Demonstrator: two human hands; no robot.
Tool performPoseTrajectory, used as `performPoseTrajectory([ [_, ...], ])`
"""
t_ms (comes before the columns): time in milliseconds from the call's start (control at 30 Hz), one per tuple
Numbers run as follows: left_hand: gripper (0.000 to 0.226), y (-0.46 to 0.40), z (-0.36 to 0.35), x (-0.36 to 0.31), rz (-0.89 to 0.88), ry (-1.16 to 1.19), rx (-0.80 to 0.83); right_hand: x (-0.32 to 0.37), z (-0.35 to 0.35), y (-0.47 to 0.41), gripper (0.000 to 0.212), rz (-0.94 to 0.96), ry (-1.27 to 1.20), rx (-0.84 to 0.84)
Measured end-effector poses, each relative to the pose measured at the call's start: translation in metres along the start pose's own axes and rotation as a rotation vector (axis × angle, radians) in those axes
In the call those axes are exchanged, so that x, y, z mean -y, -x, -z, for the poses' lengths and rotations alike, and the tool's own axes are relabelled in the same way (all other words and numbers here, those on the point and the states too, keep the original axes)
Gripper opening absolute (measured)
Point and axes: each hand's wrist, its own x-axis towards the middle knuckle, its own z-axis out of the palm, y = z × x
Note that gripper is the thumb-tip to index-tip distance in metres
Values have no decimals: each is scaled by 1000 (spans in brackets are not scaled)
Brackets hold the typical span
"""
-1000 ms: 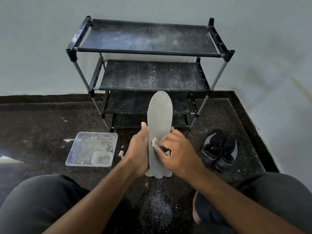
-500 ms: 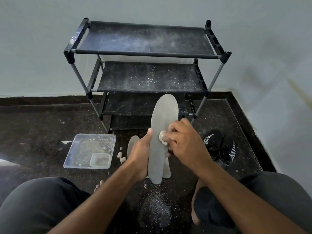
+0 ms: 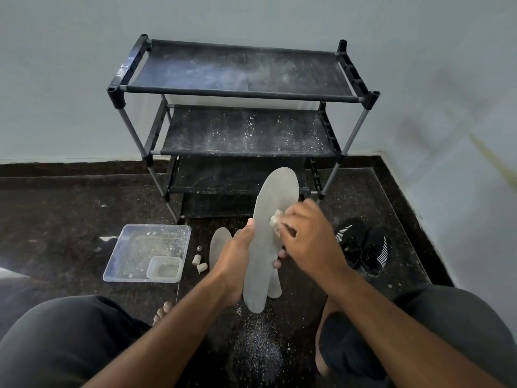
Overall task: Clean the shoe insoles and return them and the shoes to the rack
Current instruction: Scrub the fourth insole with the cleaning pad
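A long grey insole (image 3: 272, 203) is held up in front of the black shoe rack (image 3: 240, 93). My left hand (image 3: 233, 264) grips its lower half from the left, thumb on the front face. My right hand (image 3: 306, 239) pinches a small white wad (image 3: 275, 221) and presses it against the insole's middle. More grey insoles (image 3: 219, 245) lie on the dark floor behind my hands, partly hidden. A pair of black shoes (image 3: 361, 246) with white stripes stands on the floor to the right.
A clear plastic tray (image 3: 126, 256) holding a smaller tub (image 3: 164, 268) sits on the floor at left, with two small white cylinders (image 3: 199, 263) beside it. White powder lies scattered on the rack shelves and floor. My knees frame the bottom; walls meet at the right.
The insole has tilted so its top leans to the right. My right hand with the wad has slid up the insole from near its lower part to the middle. More insoles on the floor came into view.
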Motion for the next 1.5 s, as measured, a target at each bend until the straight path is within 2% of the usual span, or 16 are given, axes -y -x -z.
performPoseTrajectory([
  [100,61,-1,2,2,8,13,-13,5,-6,8,18,81,-8,74],
  [267,65,0,0,-1,41,79,82,-14,3,-9,12,-68,14,-65],
  [500,76,-11,15,-3,-10,-19,-80,4,-9,7,17,158,-104,186],
  [600,75,-10,10,0,4,-62,-51,1,-9,3,14,147,-57,94],
  [667,78,-10,7,2,-13,-57,5,-8,-4,-4,13,38,-34,-29],
  [733,80,-9,5,4,-33,-53,31,-12,0,-8,14,-37,-16,-81],
  [900,75,-6,6,2,-23,-63,-17,9,-11,12,17,151,-69,132],
  [1000,74,-7,5,4,-44,-35,-19,0,-5,2,15,61,-63,38],
  [1100,80,-5,1,2,-17,27,66,-9,5,-10,17,-72,-4,-78],
  [1200,75,-9,5,3,-7,9,70,-10,6,-8,14,-75,-5,-51],
  [1367,43,-8,8,-3,-92,12,-2,1,-6,4,13,60,-90,140],
  [1467,54,-10,8,-4,-57,13,29,-1,-3,-1,9,-20,-87,59],
  [1500,57,-10,8,-4,-50,4,53,-4,-1,-4,16,-59,-72,6],
])
